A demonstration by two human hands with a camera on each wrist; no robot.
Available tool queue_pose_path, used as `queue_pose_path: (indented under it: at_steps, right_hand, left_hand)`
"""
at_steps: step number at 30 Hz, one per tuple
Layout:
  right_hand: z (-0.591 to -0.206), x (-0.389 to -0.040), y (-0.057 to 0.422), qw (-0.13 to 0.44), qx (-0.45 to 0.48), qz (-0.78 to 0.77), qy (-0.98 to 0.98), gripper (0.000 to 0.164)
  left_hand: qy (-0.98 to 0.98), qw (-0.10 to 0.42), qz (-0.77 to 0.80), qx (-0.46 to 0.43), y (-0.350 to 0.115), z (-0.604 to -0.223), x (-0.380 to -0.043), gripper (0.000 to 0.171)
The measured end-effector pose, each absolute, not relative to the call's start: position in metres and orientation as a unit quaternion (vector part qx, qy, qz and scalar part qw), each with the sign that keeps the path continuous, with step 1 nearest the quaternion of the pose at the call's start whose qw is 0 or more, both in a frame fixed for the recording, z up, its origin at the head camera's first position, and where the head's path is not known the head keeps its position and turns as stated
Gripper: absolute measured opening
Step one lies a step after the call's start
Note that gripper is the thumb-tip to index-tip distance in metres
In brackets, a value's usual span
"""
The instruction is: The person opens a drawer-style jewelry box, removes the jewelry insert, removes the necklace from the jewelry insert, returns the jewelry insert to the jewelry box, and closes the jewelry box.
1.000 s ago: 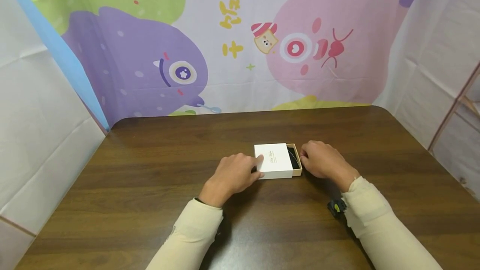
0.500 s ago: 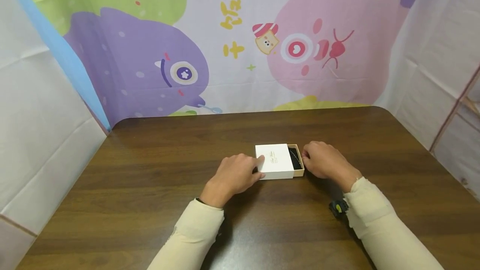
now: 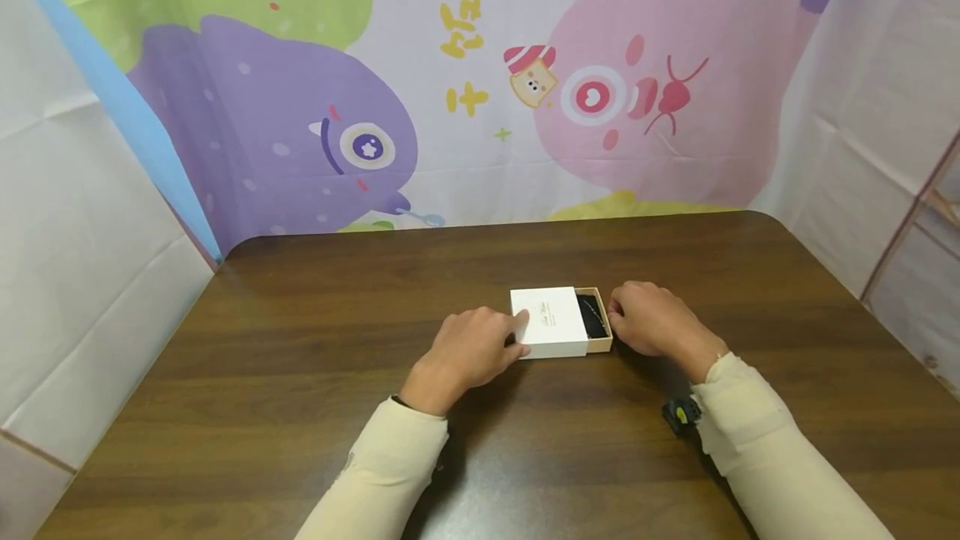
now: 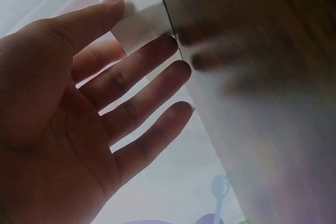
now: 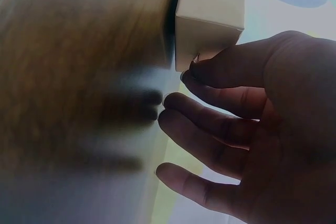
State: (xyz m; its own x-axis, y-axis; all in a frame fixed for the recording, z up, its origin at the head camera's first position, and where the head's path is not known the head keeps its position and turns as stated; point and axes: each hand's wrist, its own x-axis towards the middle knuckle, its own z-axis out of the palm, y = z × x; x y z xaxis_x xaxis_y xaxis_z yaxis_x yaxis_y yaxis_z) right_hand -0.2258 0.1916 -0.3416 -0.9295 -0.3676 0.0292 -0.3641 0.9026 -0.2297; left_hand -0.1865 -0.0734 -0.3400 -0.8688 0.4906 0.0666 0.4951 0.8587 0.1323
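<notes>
A white cardboard jewellery box with small gold print lies on the table, its sleeve [image 3: 551, 311] partly off the tan inner drawer [image 3: 600, 346]. Black lining [image 3: 591, 323] with a thin chain on it shows in the drawer's exposed right end. My left hand [image 3: 468, 348] holds the sleeve at its left end between thumb and index finger; its other fingers stretch out apart in the left wrist view. At the opposite end, my right hand [image 3: 654, 322] pinches a small pull tab [image 5: 197, 57] on the drawer's end face with thumb and index finger.
The brown wood-grain table [image 3: 300, 298] extends around the box on all sides. A cartoon-printed cloth [image 3: 472, 173] hangs behind its far edge, and pale panels [image 3: 97, 273] stand at the left and right.
My right hand has moved slightly to the right, drawing the drawer farther out of the sleeve, so more of the black lining shows. My left hand and the sleeve stay nearly in place.
</notes>
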Motion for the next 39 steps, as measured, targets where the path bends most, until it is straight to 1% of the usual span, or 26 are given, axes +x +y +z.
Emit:
queue_pose_path:
  at_steps: [13,23,39]
  right_hand:
    - [-0.3401,-0.2289,0.1956,0.025,-0.177,-0.120,0.977,0.018]
    - [-0.3384,-0.2284,0.1973,0.031,-0.168,-0.114,0.979,0.017]
    - [-0.3366,-0.2302,0.2006,0.057,-0.140,-0.119,0.981,0.015]
  left_hand:
    - [-0.963,0.020,-0.076,-0.258,-0.0738,-0.3394,-0.1861,0.049]
    - [-0.964,0.016,-0.074,-0.255,-0.0731,-0.3401,-0.1862,0.050]
    - [-0.964,0.011,-0.077,-0.253,-0.0726,-0.3386,-0.1857,0.052]
